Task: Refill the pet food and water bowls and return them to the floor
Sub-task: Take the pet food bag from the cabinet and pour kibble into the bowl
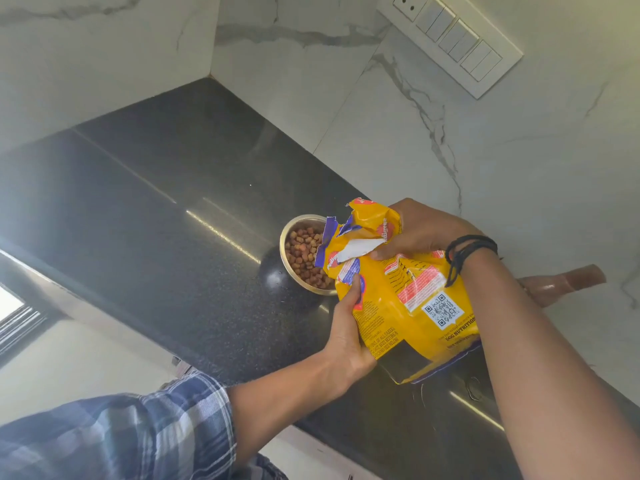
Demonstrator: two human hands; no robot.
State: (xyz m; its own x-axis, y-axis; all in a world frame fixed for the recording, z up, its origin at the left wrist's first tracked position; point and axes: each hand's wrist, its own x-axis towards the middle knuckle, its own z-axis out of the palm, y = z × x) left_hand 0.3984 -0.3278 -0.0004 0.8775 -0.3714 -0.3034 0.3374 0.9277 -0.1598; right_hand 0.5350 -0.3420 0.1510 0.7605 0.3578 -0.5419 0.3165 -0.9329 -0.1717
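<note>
A yellow dog food bag (412,303) stands on the black granite counter (156,209), its torn top leaning over a steel bowl (289,233). Brown kibble (304,254) fills the bowl, whose right side is hidden by the bag. My left hand (346,330) grips the bag's lower left side. My right hand (419,230) holds the crumpled top of the bag, thumb pressing on the torn white flap. No water bowl is visible.
A brown bottle-like object (568,284) lies on the counter behind my right forearm. Marble walls close the counter at the back and right, with a switch panel (453,39) high on the right wall. The counter's front edge runs diagonally; pale floor lies below left.
</note>
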